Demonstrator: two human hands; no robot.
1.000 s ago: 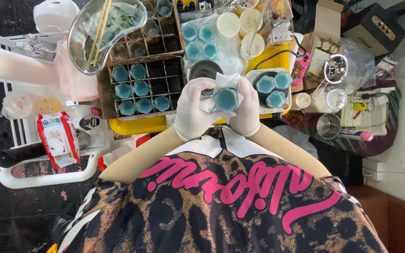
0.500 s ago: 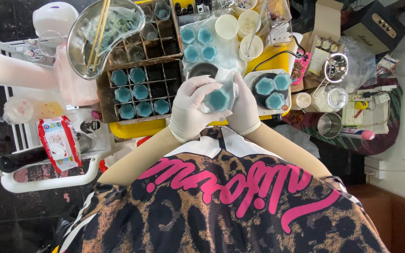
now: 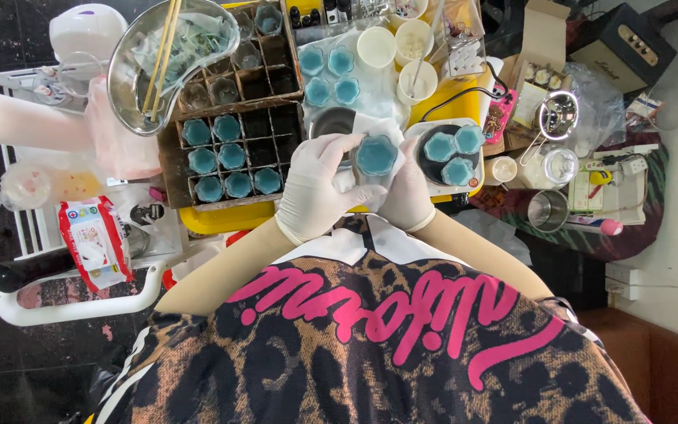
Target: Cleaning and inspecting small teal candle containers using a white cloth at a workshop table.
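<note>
A crowded counter (image 3: 213,221) with a yellow surface stands over a dark floor. Nearest the person, the left hand (image 3: 317,188) and right hand (image 3: 404,195), both in white gloves, hold a small glass cup (image 3: 376,155) between them above the counter's front edge. The fingers (image 3: 331,153) of both hands are curled closed around the cup's sides, with a white tissue (image 3: 378,126) behind it. The cup stands upright, its mouth facing the camera, and holds a teal fill with a scalloped outline. Just right of it, a white tray (image 3: 433,177) carries three similar teal-filled cups. To the left, a brown divided crate (image 3: 233,153) holds seven more in its cells. Beyond, a steel bowl (image 3: 168,55) contains chopsticks, and white paper cups (image 3: 398,49) stand farthest back.
</note>
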